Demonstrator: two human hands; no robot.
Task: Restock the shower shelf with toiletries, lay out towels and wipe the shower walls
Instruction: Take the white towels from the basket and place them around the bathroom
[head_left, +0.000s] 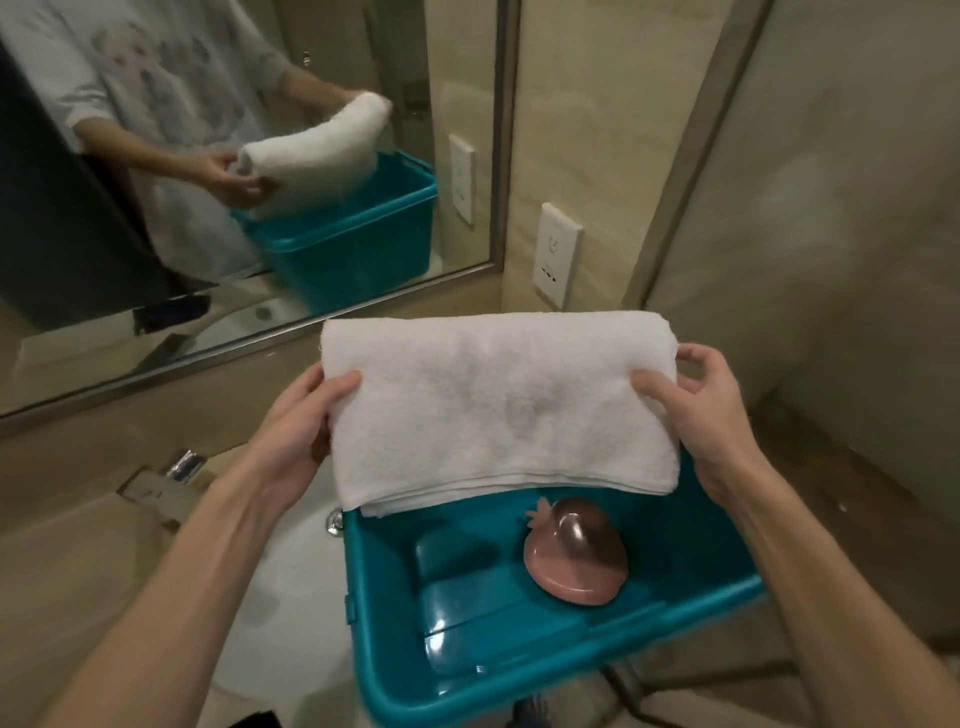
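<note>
White, fluffy terry towel (498, 405), folded into a thick rectangle, hangs above the far end of a glossy teal plastic bin (701, 605). Inside the bin lies a smooth pink pomegranate-shaped dish (574, 553). The left hand (296, 436) and right hand (711, 410) pinch the towel's side edges, thumbs on top, fingers curled beneath.

No legible text or labels.

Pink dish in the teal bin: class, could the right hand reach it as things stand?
Probably not yet. The right hand grips the folded white towel, as does the left hand. The pink dish lies uncovered in the teal bin.
</note>
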